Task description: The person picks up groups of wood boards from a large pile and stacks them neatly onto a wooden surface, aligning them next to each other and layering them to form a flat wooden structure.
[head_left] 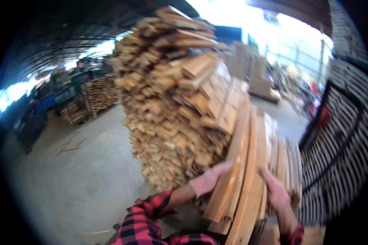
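Head view: looks down and forward over a bundle of long wooden boards (241,175) with both of the person's hands on it
Left hand (208,179): in a pale pink glove, fingers stretched out flat and pressed against the left face of the leftmost board, not wrapped around it
Right hand (276,190): in the same kind of glove, laid on the right side of the bundle with fingers bent over a board's edge; how firmly it grips cannot be told, as motion blurs it
Sleeves (145,220): red and black checked flannel, coming in from the lower edge, the left one much more in view than the right
Boards: stand on edge, packed side by side, touching each other, leaning up and away from the person toward the big stack
Big stack (171,102): short pieces of sawn timber piled high with ends facing out, directly behind and left of the boards, its lower right corner touching them
Floor (77,171): grey concrete, with a few thin wood slivers near its left edge
Far stacks (98,94): smaller timber piles well apart, at the left rear of the shed
Rack (335,143): dark curved frame with slats, just beside the boards on the right
Blur: the whole picture is soft from movement
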`<state>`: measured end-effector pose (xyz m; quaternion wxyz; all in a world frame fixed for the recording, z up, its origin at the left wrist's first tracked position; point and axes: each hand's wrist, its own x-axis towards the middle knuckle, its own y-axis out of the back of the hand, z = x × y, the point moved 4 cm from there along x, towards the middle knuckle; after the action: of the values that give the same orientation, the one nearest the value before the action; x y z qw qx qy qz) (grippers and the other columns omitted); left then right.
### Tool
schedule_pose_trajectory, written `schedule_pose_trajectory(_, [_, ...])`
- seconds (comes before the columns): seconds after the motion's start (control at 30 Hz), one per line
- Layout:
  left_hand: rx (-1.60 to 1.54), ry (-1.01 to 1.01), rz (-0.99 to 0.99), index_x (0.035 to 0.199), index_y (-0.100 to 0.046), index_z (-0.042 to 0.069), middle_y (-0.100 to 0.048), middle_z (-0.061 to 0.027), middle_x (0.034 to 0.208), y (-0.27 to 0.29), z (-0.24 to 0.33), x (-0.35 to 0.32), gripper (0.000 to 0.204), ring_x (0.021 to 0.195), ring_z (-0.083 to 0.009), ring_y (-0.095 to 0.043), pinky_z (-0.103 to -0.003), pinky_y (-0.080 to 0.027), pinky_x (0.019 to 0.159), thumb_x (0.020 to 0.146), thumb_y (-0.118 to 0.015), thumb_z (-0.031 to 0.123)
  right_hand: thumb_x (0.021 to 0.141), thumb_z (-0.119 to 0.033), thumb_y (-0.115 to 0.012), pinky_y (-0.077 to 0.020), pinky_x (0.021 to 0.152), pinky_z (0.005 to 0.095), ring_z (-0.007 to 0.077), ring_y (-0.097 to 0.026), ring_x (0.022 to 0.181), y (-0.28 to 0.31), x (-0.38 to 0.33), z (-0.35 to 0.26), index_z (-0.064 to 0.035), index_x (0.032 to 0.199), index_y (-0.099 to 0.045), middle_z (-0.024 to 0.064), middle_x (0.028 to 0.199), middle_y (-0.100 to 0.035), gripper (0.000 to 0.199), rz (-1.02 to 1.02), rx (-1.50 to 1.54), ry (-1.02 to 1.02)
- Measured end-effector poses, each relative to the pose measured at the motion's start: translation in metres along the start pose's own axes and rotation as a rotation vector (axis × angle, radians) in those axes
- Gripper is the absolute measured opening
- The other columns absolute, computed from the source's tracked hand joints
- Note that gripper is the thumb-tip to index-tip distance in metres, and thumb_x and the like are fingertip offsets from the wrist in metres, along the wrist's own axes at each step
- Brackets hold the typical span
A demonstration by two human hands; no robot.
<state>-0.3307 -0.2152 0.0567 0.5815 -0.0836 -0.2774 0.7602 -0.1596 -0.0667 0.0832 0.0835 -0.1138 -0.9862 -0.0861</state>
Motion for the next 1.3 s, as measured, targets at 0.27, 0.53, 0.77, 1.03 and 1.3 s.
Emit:
schedule_pose_trajectory(0.27, [-0.196,0.070,0.003,0.144,-0.048,0.003,-0.058,-0.0156,0.139,-0.028,-0.045,0.004,0.065,0.127,-0.0301,-0.057,-0.045,-0.046,0.110,0.096,-0.065,0.043,0.084,-0.030,-0.083,-0.0488,0.100,0.0315,0.0171,-0.060,0.116,-0.008,-0.030,0.002,-0.0010,0.150,-0.036,0.0099,0.129,-0.063,0.086,0.234,0.195,-0.135])
schedule_pose_trajectory(0.53, [-0.192,-0.071,-0.304,0.142,-0.046,0.005,-0.061,-0.0107,0.129,-0.134,-0.061,0.074,0.069,0.117,-0.0274,-0.063,-0.045,-0.052,0.102,0.091,-0.071,0.044,0.068,-0.013,-0.093,-0.0426,0.111,0.0383,0.0212,-0.050,0.132,0.028,-0.139,-0.126,-0.0088,0.158,-0.024,0.0105,0.142,-0.055,0.113,0.628,-0.004,0.175])
schedule_pose_trajectory(0.77, [-0.219,-0.012,-0.632,0.134,-0.048,0.006,-0.061,0.0005,0.094,-0.310,-0.097,0.091,0.073,0.082,-0.0141,-0.063,-0.030,-0.054,0.071,0.072,-0.084,0.022,0.063,-0.023,-0.096,-0.0450,0.108,0.0391,0.0222,-0.055,0.126,0.071,-0.263,-0.208,-0.0078,0.153,-0.033,0.0100,0.133,-0.060,0.111,1.022,-0.367,0.331])
schedule_pose_trajectory(1.03, [0.059,0.308,-1.110,0.141,-0.049,0.004,-0.064,-0.0028,0.118,-0.359,-0.221,0.081,0.105,0.105,-0.0165,-0.061,-0.034,-0.054,0.089,0.054,-0.100,0.034,0.064,-0.018,-0.095,-0.0457,0.109,0.0387,0.0216,-0.056,0.126,0.052,-0.396,-0.037,-0.0073,0.147,-0.044,0.0080,0.137,-0.060,0.098,1.370,-0.105,0.215])
schedule_pose_trajectory(1.3, [0.106,0.391,-1.183,0.134,-0.052,0.002,-0.066,-0.0035,0.107,-0.471,-0.220,0.032,0.059,0.093,-0.0126,-0.064,-0.027,-0.052,0.085,0.090,-0.077,0.031,0.086,-0.023,-0.082,-0.0495,0.102,0.0335,0.0154,-0.059,0.120,0.011,-0.462,-0.057,-0.0044,0.145,-0.046,0.0075,0.131,-0.064,0.071,1.736,-0.087,0.376])
